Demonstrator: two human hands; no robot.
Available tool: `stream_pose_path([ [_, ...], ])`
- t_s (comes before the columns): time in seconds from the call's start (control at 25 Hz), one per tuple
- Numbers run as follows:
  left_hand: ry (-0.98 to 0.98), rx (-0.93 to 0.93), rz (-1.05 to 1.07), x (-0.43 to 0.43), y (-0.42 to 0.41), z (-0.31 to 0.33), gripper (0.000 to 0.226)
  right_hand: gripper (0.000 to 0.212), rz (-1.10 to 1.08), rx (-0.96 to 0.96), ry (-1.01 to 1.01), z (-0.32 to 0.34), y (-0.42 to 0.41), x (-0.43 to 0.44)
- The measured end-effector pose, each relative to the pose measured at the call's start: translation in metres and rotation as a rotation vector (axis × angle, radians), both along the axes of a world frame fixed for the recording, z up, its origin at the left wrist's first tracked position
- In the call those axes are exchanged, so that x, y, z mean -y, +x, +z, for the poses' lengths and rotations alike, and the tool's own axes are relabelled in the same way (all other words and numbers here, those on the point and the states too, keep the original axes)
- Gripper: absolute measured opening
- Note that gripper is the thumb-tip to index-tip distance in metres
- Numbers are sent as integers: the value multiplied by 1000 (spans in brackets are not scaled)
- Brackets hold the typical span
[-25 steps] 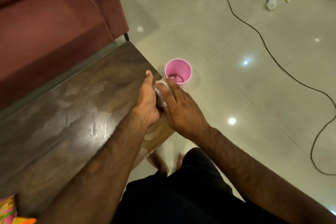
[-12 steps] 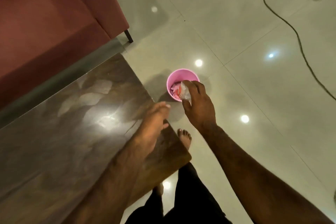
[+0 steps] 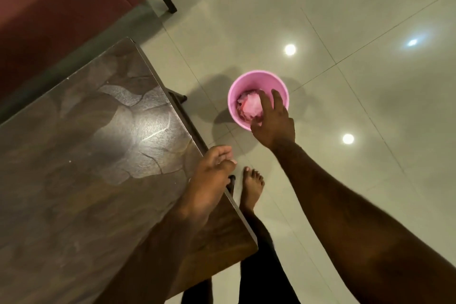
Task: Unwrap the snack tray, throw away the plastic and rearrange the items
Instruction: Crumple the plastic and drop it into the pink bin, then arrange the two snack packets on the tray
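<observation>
Downward, right hand over bin, left hand at table edge

Two hands: one right hand, one left hand. One pink bin beneath the right hand, with one wad of plastic inside. One wooden table, one bare foot, one red sofa, three light reflections.

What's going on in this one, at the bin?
A person stands beside a wooden table and reaches the right hand down over a pink bin on the floor. Crumpled plastic lies inside the bin, just under that spread hand; whether the hand touches it is unclear. The left hand rests on the table's edge, loosely curled and holding nothing.
</observation>
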State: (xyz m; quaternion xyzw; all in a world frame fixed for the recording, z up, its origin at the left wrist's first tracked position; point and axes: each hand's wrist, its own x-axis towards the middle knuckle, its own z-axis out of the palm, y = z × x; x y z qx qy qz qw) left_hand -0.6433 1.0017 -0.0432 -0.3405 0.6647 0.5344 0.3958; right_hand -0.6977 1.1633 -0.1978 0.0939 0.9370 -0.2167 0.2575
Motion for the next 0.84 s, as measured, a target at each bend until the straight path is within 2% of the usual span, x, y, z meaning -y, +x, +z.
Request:
stream_pose_path([
  [0.16,-6,-71,-16,-5,-12,32,43,100,70,-27,-9,63,18,-2],
  [0.44,-68,-303,-85,23,-5,93,58,89,190,-173,-62,192,38,31],
  [0.64,-164,-384,18,89,41,136,64,85,358,-188,-100,267,57,90],
  [0.84,-317,-477,197,192,132,169,70,87,679,-192,-127,325,106,189],
])
